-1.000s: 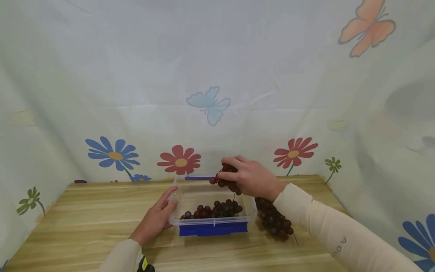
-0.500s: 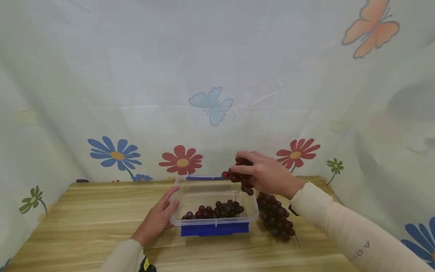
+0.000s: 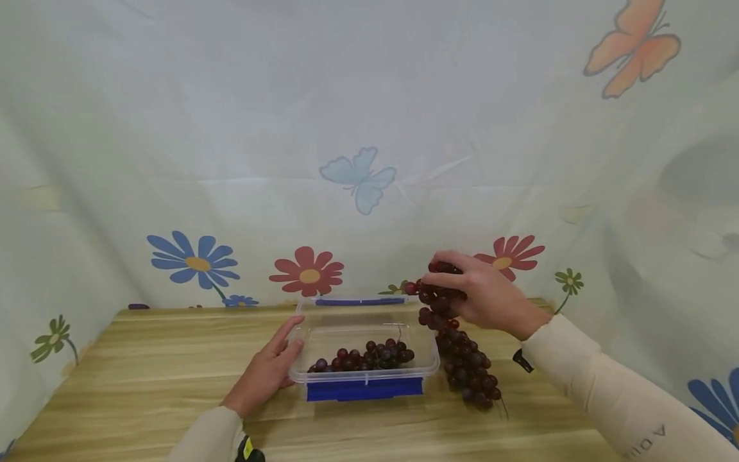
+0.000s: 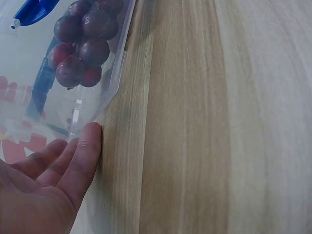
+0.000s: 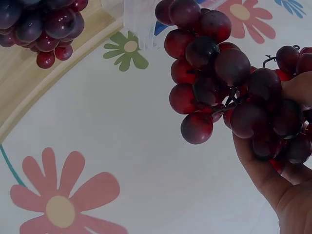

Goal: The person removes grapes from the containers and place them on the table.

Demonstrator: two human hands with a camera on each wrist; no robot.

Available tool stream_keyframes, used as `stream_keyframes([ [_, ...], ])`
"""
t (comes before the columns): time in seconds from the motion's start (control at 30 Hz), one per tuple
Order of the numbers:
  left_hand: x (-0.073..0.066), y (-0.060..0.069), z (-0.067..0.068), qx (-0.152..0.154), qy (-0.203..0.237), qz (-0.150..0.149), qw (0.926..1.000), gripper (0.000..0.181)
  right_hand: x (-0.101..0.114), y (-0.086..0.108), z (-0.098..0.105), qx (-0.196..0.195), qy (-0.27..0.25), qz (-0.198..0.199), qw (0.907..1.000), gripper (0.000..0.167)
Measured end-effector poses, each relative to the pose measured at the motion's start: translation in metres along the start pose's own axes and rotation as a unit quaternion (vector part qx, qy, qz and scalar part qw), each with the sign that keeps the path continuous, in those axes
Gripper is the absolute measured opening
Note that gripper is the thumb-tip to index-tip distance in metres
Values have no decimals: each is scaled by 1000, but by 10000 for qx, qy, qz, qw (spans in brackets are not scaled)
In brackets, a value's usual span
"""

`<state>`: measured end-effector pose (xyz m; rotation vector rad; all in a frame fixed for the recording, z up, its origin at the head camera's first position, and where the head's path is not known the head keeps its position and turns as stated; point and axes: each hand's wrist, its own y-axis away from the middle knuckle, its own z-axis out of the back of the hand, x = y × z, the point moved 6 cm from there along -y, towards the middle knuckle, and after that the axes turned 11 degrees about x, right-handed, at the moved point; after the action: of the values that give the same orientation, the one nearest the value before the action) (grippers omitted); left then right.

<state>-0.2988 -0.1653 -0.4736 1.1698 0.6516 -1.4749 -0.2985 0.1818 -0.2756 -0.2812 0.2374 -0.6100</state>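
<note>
My right hand (image 3: 491, 295) grips a bunch of dark red grapes (image 3: 440, 301) in the air, right of a clear plastic container (image 3: 430, 366) with blue latches. In the right wrist view the fingers curl round the held bunch, whose grapes (image 5: 204, 53) hang out past them. My left hand (image 3: 264, 372) rests against the container's left side; in the left wrist view its fingers (image 4: 85, 151) lie fairly straight along the clear wall. Inside the container lies another bunch of grapes (image 3: 369, 357). A further bunch (image 3: 470, 375) lies on the table just right of the container, below the right hand.
The wood-grain table (image 3: 173, 366) runs back to a pale cloth (image 3: 242, 128) printed with flowers and butterflies. This cloth also rises at both sides. A small black object (image 3: 523, 360) shows beneath the right sleeve.
My right hand has moved right with its grapes, from above the container to beyond its right side, over the bunch on the table. The left hand and container keep their places.
</note>
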Motion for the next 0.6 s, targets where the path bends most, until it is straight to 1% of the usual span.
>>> stream_keyframes([
  [0.1,1,-1,0,13,20,12,10000,55,-5,7,4,-52,-42,-104,9999,44],
  [0.23,1,-3,-2,0,34,-10,10000,57,-9,16,12,-230,-36,-90,9997,49],
  [0.33,0,-2,-2,-22,28,-34,10000,58,-11,24,16,-382,-27,-120,9992,51],
  [0.5,0,0,-2,-36,24,-30,10000,57,-16,41,22,-572,-216,-430,9972,54],
  [0.6,0,0,-1,-43,23,-48,10000,54,-21,51,22,-588,-322,-629,9958,57],
])
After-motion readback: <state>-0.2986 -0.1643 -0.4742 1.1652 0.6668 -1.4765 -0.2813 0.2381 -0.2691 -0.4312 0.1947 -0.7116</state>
